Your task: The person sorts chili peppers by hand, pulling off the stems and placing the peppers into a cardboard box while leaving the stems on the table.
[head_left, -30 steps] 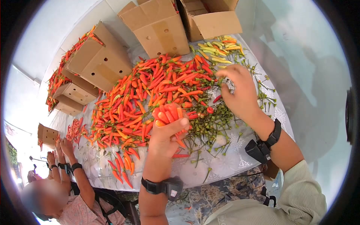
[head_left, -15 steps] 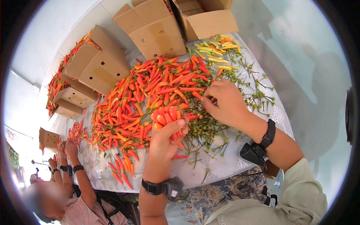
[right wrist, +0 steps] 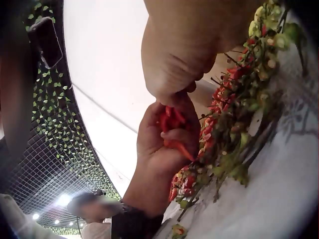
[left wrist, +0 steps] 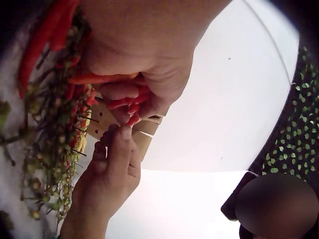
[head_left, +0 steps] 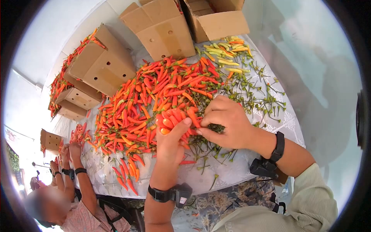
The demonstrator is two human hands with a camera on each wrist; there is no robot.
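Note:
A bunch of red and orange chili peppers (head_left: 170, 119) is gripped in my left hand (head_left: 169, 145), the thumb laid across them and their smooth ends pointing up. My right hand (head_left: 230, 123) has come up against this bunch, pinching one red chili pepper (head_left: 193, 116) between thumb and fingers. In the left wrist view, the right thumb (left wrist: 125, 133) meets the red tips that stick out of the left fist. The right wrist view shows more red peppers (right wrist: 173, 119) inside the curled left fingers. Green stems (head_left: 210, 149) lie scattered under both hands.
A big heap of red and orange chilies (head_left: 131, 120) covers the table's middle. Yellow chilies (head_left: 226, 52) lie at the back, loose green stems (head_left: 266, 96) on the right. Cardboard boxes (head_left: 166, 38) line the far side. Another person (head_left: 83, 193) works at the left.
My right hand first went down to the pile beside the stems, then came left and toward me with a red chili to the left hand. The left hand stays around its bunch.

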